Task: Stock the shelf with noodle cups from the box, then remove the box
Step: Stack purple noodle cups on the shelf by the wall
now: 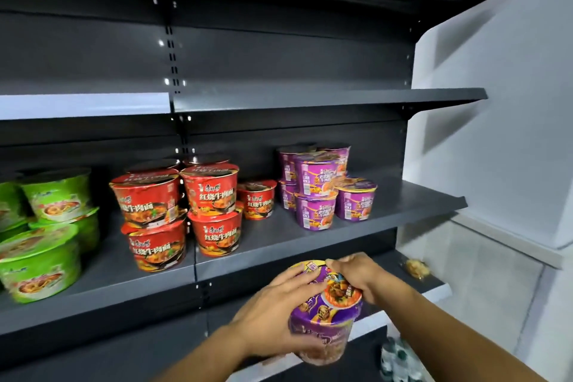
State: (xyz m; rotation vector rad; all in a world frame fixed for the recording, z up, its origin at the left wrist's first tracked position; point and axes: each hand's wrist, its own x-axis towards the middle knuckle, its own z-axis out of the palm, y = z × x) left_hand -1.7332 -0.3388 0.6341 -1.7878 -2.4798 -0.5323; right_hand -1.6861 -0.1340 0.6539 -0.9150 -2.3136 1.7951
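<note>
I hold a purple noodle cup (pixel 328 313) in front of the dark shelf (pixel 403 205), below its front edge. My left hand (pixel 273 313) wraps the cup's left side, fingers on the lid and thumb under it. My right hand (pixel 362 276) grips the lid's far right rim. On the shelf stand purple cups (pixel 316 192) stacked at the right, red cups (pixel 186 211) stacked in the middle, and green cups (pixel 46 226) at the left. The box is out of view.
An upper shelf (pixel 310 99) hangs above the cups. To the right of the purple stack the shelf is bare up to its end. A lower shelf holds a small yellowish packet (pixel 417 268). Packaged goods (pixel 397 357) sit at the bottom right. A white wall stands at the right.
</note>
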